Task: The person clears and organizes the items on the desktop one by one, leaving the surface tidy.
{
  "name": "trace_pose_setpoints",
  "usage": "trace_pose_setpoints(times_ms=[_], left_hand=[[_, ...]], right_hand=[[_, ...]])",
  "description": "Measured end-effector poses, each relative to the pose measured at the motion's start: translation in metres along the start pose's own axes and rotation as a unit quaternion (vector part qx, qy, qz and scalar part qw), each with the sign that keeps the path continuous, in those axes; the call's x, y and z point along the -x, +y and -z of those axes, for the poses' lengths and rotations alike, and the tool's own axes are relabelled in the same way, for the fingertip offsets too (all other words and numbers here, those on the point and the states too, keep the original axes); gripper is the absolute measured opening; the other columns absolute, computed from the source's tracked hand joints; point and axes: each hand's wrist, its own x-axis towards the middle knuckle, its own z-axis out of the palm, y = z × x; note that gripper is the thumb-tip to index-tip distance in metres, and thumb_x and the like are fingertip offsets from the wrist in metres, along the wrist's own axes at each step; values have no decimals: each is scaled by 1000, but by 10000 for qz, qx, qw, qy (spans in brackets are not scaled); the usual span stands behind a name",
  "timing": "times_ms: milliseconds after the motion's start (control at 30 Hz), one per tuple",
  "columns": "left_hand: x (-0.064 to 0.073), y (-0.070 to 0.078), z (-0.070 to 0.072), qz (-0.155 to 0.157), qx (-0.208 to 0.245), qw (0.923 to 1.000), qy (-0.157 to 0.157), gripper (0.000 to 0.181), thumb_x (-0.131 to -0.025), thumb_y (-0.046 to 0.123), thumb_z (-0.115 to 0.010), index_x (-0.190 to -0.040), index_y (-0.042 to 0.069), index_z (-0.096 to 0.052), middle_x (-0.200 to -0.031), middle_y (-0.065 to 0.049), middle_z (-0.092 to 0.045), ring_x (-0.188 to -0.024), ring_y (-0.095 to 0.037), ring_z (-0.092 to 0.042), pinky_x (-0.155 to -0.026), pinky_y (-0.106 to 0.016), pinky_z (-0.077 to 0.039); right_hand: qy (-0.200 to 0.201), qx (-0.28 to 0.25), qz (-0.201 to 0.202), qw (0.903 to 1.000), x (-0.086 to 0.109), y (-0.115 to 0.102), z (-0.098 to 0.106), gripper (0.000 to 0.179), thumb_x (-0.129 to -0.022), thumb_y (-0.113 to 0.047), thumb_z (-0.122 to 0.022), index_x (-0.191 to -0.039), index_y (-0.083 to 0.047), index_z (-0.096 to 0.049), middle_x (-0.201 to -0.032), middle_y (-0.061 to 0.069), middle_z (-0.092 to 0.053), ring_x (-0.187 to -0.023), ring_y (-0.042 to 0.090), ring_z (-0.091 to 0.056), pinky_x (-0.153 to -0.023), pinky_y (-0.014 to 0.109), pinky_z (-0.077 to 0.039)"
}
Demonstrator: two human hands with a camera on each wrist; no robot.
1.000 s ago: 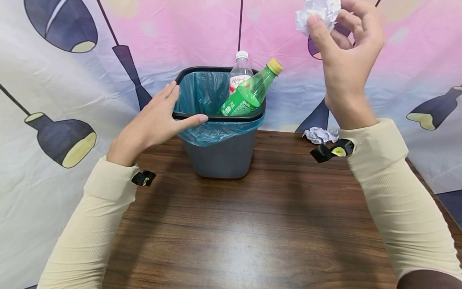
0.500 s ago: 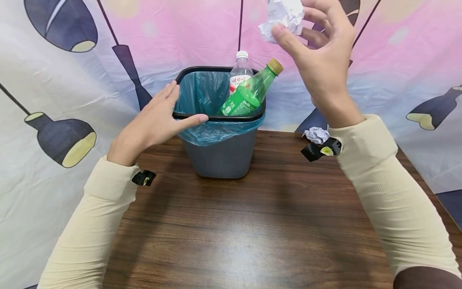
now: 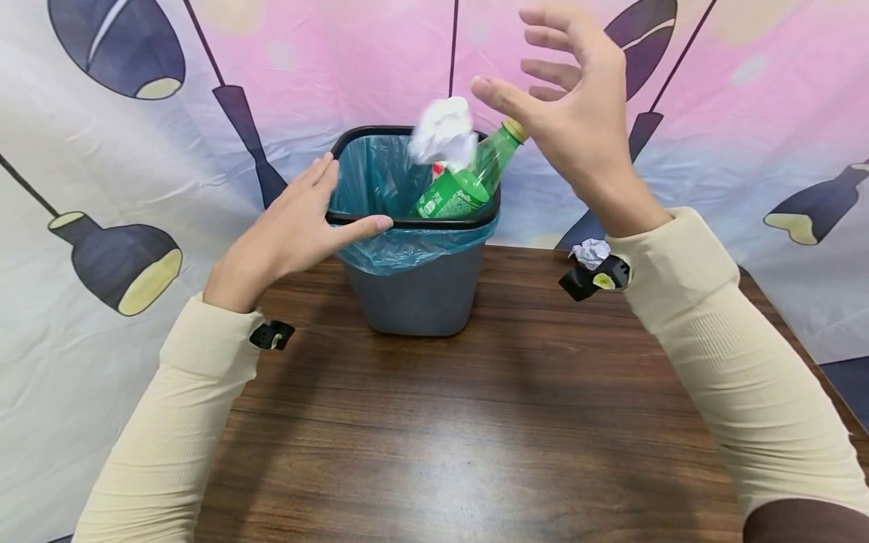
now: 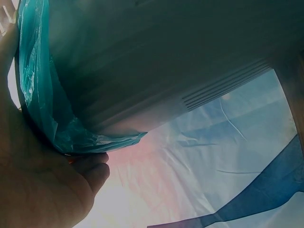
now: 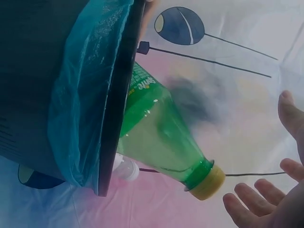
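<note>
On the left, the left hand (image 3: 285, 230) rests against the rim of the bin (image 3: 417, 302), fingers straight and laid flat along the near-left corner, thumb stretched along the front edge; nothing is clasped in it. From the left wrist view the palm (image 4: 38, 185) presses the crinkled teal plastic liner (image 4: 35, 95) where it folds over the rim. The bin is a smooth grey plastic tub with a black square collar, tapering toward its base, and it stands on a dark wood-grain table (image 3: 475, 437). Inside it a green plastic bottle (image 3: 462, 185) with a yellow cap leans to the right, its neck poking above the rim; a second clear bottle behind it is mostly hidden. A crumpled ball of white paper (image 3: 444, 132) is in the air just above the bin's opening, blurred, touching no hand. To the right of it the right hand (image 3: 577, 113) is raised above the bin's right side, fingers spread and relaxed, palm turned left, holding nothing. Farther right, another wad of crumpled paper (image 3: 589, 251) lies on the table near the right sleeve. A printed cloth backdrop (image 3: 136, 113) hangs behind.
</note>
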Motion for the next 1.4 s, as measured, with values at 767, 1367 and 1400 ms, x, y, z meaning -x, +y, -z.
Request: trace_pose_setpoints(times_ms=[767, 1367, 1400], left_hand=[[4, -3, 3, 29, 56, 10000, 29, 115, -88, 81, -47, -162, 7, 1, -168, -4, 9, -155, -23, 9, -123, -54, -2], [7, -1, 4, 29, 46, 10000, 1, 115, -88, 81, -47, -162, 7, 2, -168, -4, 9, -155, -22, 9, -123, -53, -2], [7, -1, 4, 26, 46, 10000, 3, 115, -88, 81, -47, -162, 7, 1, -168, -3, 9, -155, -22, 9, -123, -53, -2]], right_hand=[[957, -845, -1127, 9854, 4, 25, 54, 56, -71, -9, -93, -122, -14, -69, -127, 7, -59, -112, 26, -64, -94, 30, -54], [1139, 285, -2240, 9675, 28, 129, 93, 60, -77, -20, -90, -132, -17, -65, -136, 3, -54, -126, 24, -56, -99, 30, -51], [1076, 629, -2264, 9660, 30, 135, 95, 62, -78, -23, -89, -134, -17, -64, -138, 4, -53, -128, 24, -55, -101, 30, -49]])
